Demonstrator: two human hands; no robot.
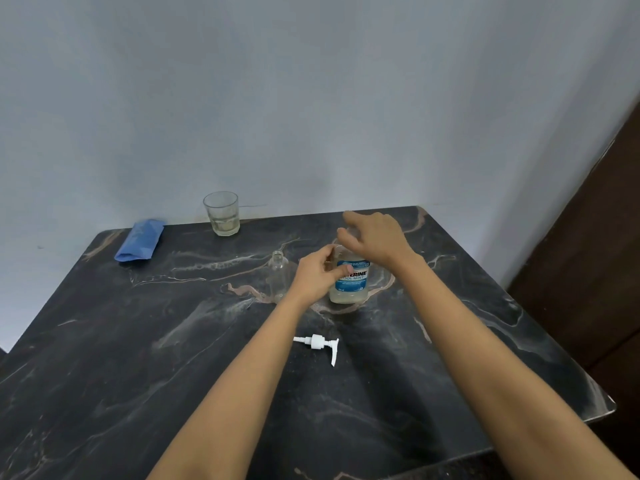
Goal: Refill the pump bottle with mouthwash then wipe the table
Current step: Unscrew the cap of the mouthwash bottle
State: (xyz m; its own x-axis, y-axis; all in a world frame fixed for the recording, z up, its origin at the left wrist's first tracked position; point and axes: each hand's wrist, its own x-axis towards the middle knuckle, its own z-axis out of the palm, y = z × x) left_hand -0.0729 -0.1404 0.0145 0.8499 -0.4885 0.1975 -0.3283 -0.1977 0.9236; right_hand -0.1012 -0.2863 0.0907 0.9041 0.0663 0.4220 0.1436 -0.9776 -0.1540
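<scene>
A mouthwash bottle (350,285) with a blue label stands upright on the dark marble table (173,341), a little pale liquid at its bottom. My left hand (317,275) grips its body from the left. My right hand (375,239) sits over the bottle's top with fingers curled round the cap, which is mostly hidden. Just left of my left hand stands a small clear pump bottle (278,271), uncapped and open at the neck. Its white pump head (320,344) lies on its side on the table, nearer to me.
A drinking glass (221,213) stands at the table's far edge by the wall. A folded blue cloth (140,240) lies at the far left corner. The table's right edge runs beside a dark brown panel (595,271).
</scene>
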